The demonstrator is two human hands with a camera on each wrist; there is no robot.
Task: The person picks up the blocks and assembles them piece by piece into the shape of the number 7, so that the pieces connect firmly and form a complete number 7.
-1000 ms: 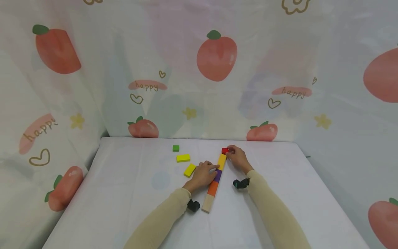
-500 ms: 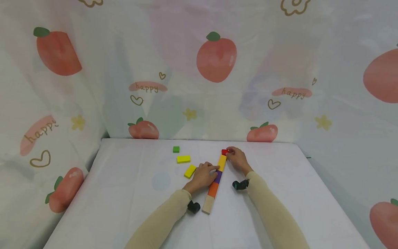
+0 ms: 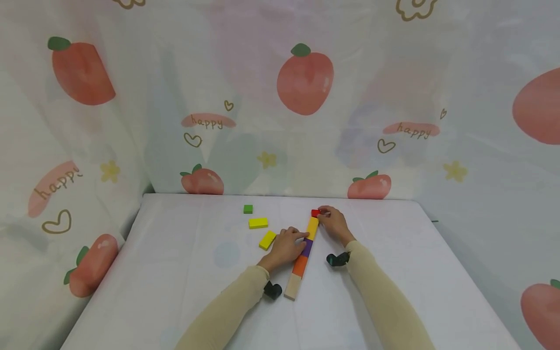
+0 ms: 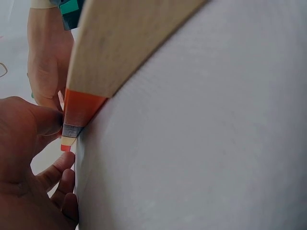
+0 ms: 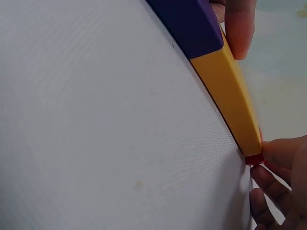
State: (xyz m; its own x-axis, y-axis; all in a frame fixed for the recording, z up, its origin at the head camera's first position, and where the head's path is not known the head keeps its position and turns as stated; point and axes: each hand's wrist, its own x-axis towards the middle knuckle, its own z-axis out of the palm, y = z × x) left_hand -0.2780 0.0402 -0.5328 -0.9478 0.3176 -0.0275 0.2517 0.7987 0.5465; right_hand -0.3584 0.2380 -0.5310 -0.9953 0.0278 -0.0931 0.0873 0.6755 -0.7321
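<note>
A straight row of wooden blocks lies on the white table: a plain wood block [image 3: 292, 287] nearest, then an orange block [image 3: 300, 266], a purple block [image 3: 307, 248] and a yellow-orange block [image 3: 312, 227]. At the row's far end sits a small red block [image 3: 315, 213]. My right hand [image 3: 336, 226] pinches that red block between thumb and fingers, right against the yellow-orange end in the right wrist view. From the left side, my left hand [image 3: 285, 247] rests its index finger on the yellow-orange block and its thumb by the purple one, other fingers loosely bent.
Left of the row lie two bright yellow blocks, one flat crosswise [image 3: 258, 223] and one angled [image 3: 267, 240] close to the left hand. Farther back is a small green block [image 3: 248, 209]. A fruit-print curtain [image 3: 280, 160] hangs behind the table's far edge.
The red block has shifted slightly left, more in line with the row's far end, with the right hand still pinching it. The left hand stays in place on the row.
</note>
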